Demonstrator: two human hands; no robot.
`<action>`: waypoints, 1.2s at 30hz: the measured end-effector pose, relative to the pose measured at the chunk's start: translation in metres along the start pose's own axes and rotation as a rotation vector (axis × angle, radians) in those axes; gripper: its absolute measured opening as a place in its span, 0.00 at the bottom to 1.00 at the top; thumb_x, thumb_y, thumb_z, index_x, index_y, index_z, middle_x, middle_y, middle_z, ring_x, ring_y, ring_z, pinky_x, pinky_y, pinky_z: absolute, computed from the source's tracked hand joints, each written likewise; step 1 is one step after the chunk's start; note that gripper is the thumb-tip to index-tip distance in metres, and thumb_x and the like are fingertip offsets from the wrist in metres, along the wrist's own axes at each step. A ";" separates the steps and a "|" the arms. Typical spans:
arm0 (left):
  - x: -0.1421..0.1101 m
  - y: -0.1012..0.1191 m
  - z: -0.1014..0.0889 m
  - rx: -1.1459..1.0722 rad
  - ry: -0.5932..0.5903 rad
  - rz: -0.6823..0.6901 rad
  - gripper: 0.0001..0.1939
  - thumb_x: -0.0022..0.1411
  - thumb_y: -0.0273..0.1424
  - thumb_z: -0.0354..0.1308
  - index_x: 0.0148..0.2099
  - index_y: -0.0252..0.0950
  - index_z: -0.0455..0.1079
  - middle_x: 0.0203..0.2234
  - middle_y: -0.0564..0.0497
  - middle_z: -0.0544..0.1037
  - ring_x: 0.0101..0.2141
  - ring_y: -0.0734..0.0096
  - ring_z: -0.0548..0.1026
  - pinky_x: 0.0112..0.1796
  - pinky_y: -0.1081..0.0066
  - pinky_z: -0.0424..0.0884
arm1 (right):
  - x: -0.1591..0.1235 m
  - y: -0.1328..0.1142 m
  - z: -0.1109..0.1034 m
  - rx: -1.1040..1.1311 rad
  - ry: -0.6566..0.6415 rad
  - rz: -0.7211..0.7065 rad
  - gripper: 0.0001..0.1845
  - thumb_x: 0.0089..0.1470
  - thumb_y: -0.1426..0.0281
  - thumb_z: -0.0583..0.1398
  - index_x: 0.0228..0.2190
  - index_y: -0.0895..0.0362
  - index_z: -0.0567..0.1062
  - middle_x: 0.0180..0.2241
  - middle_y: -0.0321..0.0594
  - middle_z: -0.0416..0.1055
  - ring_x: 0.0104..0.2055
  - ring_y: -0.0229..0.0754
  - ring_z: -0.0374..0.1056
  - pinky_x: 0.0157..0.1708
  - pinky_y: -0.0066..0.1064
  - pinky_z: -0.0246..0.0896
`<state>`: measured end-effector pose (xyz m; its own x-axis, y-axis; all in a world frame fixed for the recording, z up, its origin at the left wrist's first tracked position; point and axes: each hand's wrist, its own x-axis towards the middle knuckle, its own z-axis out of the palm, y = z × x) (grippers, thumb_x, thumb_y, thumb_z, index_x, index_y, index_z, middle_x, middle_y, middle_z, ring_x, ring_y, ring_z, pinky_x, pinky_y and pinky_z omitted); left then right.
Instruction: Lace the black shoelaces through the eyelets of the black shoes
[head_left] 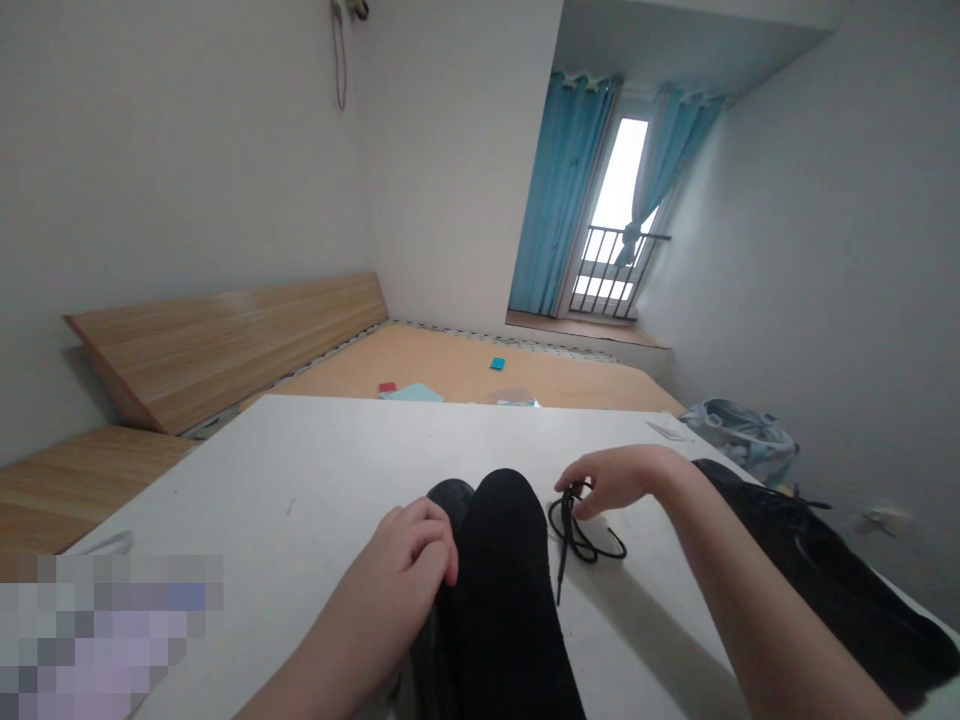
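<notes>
A black shoe [502, 570] lies on the white table [300, 470], toe pointing away from me. My left hand [409, 565] rests on the shoe's left side with its fingers curled over it. My right hand [611, 478] is to the right of the toe, fingers pinched on a coiled black shoelace [581, 535] that lies on the table; one lace end trails toward me.
A second black shoe or bag [810, 560] lies along the table's right edge under my right forearm. Beyond the table is a bare wooden bed frame [225, 340] with small coloured items [412, 392]. A grey bag [742, 430] sits on the floor at right.
</notes>
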<state>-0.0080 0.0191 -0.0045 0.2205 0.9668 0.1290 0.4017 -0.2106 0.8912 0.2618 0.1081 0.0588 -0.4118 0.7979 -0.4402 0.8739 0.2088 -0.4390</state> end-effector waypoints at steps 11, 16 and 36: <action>-0.001 0.004 0.001 0.198 0.045 0.079 0.06 0.51 0.30 0.41 0.27 0.41 0.59 0.28 0.50 0.71 0.36 0.57 0.69 0.38 0.59 0.64 | -0.017 -0.072 0.027 0.038 0.074 -0.332 0.16 0.59 0.60 0.56 0.32 0.58 0.75 0.30 0.38 0.72 0.32 0.41 0.66 0.33 0.32 0.61; -0.005 0.009 -0.004 0.189 0.068 0.122 0.07 0.48 0.27 0.44 0.32 0.41 0.57 0.30 0.53 0.69 0.35 0.61 0.69 0.37 0.63 0.65 | -0.017 -0.062 0.014 0.612 0.373 -0.289 0.13 0.59 0.62 0.55 0.36 0.58 0.74 0.38 0.42 0.72 0.37 0.41 0.67 0.36 0.30 0.63; -0.018 0.018 0.005 0.279 0.067 0.367 0.07 0.59 0.24 0.51 0.37 0.41 0.65 0.34 0.52 0.74 0.37 0.64 0.72 0.38 0.66 0.67 | 0.007 -0.059 0.038 0.204 -0.200 -0.442 0.20 0.58 0.51 0.57 0.38 0.56 0.65 0.28 0.31 0.62 0.28 0.34 0.58 0.27 0.24 0.56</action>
<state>0.0000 -0.0034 0.0073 0.3383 0.8264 0.4501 0.5339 -0.5624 0.6314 0.1971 0.0799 0.0517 -0.7887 0.5306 -0.3105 0.5453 0.3707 -0.7518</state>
